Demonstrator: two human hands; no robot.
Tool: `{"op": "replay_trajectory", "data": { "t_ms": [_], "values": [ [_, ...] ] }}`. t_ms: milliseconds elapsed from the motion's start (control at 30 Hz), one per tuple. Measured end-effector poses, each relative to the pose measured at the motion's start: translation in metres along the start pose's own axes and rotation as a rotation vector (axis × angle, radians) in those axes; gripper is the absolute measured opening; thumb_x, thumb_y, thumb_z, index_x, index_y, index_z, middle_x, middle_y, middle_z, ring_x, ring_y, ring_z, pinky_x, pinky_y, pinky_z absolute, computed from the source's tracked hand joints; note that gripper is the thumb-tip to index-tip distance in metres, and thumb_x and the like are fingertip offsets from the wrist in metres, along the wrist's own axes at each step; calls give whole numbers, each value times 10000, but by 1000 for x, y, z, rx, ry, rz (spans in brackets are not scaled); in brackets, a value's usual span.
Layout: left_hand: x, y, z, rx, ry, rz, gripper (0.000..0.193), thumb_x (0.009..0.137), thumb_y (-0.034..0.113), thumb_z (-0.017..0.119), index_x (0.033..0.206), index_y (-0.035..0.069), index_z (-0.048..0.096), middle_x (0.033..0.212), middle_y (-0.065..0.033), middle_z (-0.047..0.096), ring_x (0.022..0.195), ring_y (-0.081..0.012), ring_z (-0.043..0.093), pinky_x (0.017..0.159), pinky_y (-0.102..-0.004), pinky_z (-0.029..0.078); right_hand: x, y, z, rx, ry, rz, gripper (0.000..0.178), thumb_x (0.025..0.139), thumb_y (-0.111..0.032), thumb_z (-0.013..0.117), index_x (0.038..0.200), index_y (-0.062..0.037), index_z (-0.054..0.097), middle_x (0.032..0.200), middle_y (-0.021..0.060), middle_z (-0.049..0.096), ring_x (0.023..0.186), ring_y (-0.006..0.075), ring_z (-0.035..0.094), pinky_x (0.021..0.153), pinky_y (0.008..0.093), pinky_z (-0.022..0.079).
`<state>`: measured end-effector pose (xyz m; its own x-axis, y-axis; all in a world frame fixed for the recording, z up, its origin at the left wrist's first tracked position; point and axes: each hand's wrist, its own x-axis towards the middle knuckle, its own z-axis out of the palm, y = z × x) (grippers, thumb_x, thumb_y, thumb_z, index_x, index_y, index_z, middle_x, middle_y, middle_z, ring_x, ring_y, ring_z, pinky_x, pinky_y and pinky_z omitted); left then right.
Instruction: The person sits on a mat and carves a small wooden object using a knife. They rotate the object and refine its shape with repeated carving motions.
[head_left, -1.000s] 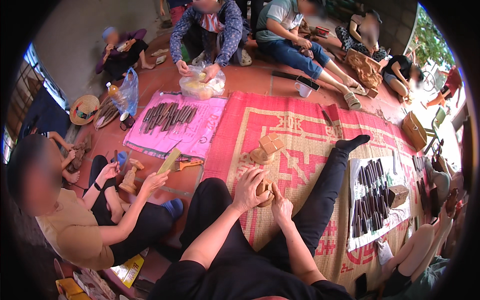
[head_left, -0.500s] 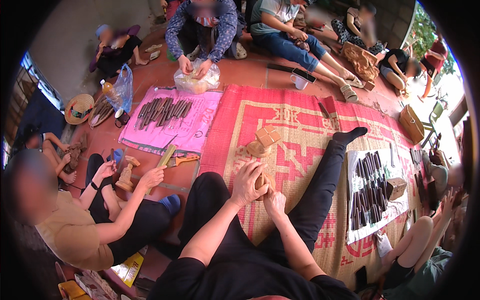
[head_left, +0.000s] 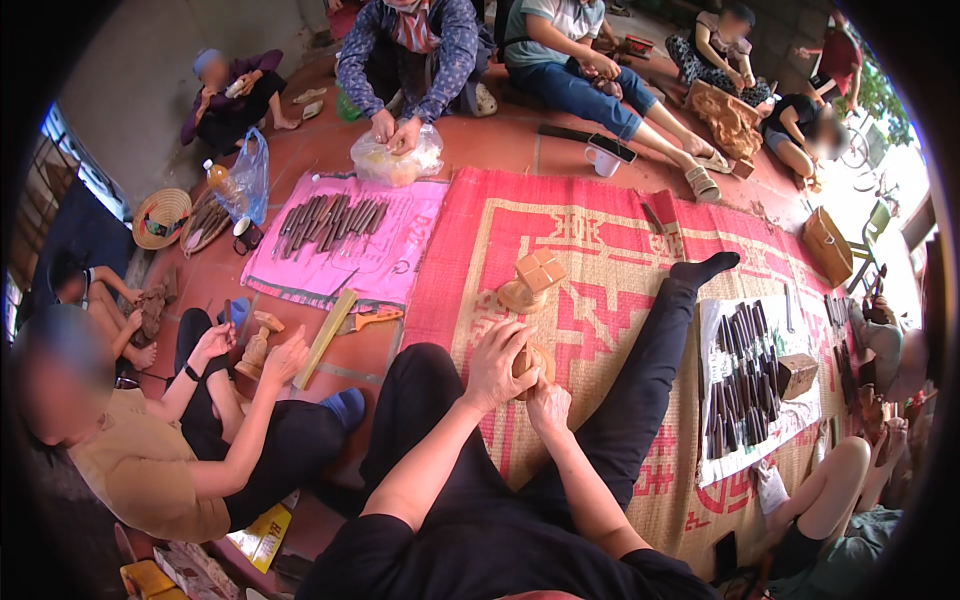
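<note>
Between my knees I hold a round light-brown wooden carving [head_left: 541,361]. My left hand [head_left: 494,366] is wrapped over its left side and top. Close against its near side, my right hand [head_left: 548,408] is closed in a fist; any tool in it is hidden by the fingers. Just beyond my hands stands a second wooden carving [head_left: 522,297] with a round lower part. A grooved wooden block [head_left: 541,269] shows at its top, tilted.
A patterned red and straw mat [head_left: 610,300] lies under my outstretched leg. Rows of dark-handled carving tools [head_left: 740,380] rest on a white sheet to the right; more tools [head_left: 330,222] lie on a pink cloth [head_left: 400,270]. At left sits a co-worker [head_left: 150,440] beside a wooden stick [head_left: 326,338].
My hands keep nearly the same grip on the carving. The left co-worker's hand has come off the wooden stick. The far person's hands moved lower into the plastic bag.
</note>
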<state>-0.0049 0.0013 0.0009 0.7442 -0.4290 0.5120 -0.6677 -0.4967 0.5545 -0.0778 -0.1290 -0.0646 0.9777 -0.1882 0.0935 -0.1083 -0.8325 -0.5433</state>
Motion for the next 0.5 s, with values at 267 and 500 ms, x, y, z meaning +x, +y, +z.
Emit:
{"op": "replay_trajectory", "data": {
  "t_ms": [267,500],
  "values": [
    [0,-1,-2,3,14,-4,594,751,307,689,1282,74,562,1256,-132,560,1218,-340,509,1054,-466,420,6,40,14,-119,-66,61,600,924,-140,510,1497,-284,403,693,191,677,621,356,690,596,491,548],
    [1,0,-3,-15,9,-2,595,748,300,689,1283,73,561,1251,-133,562,1218,-341,510,1058,-465,420,-6,23,19,-103,-58,96,604,918,-153,561,1494,-246,405,678,197,661,605,358,674,575,489,533]
  ]
}}
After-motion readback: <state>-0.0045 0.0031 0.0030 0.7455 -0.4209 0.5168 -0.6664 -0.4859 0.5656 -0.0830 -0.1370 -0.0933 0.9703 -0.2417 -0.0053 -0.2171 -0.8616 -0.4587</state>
